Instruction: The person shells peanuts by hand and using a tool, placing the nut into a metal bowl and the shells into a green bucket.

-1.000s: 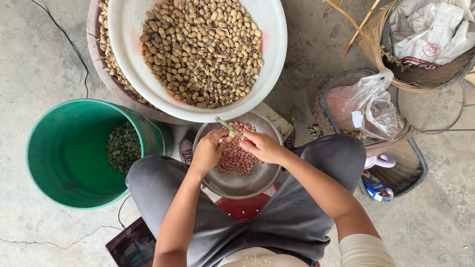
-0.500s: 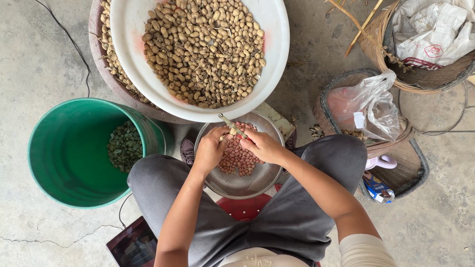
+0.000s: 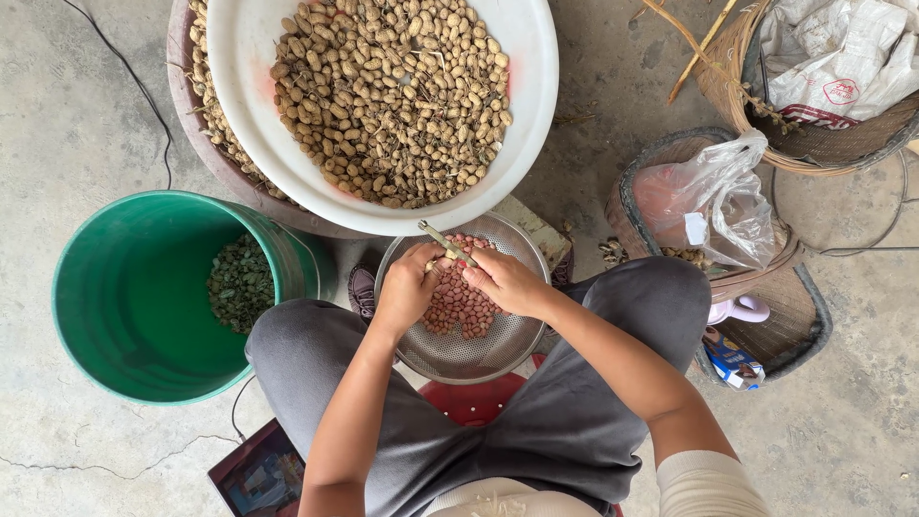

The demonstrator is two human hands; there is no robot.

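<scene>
I see left hand (image 3: pixel 407 285) pinching a peanut (image 3: pixel 446 257) | right hand (image 3: pixel 505 280) gripping thin tool (image 3: pixel 442 241) | both above metal colander (image 3: pixel 458 354) of shelled kernels (image 3: pixel 458 308), near white basin (image 3: pixel 536 86)

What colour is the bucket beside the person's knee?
Green, inside and out; the bucket shows clearly in the head view.

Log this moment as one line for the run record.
left hand: pinching peanut pod | right hand: holding thin stick tool | both over metal colander of shelled peanuts | white basin of unshelled peanuts behind
</scene>
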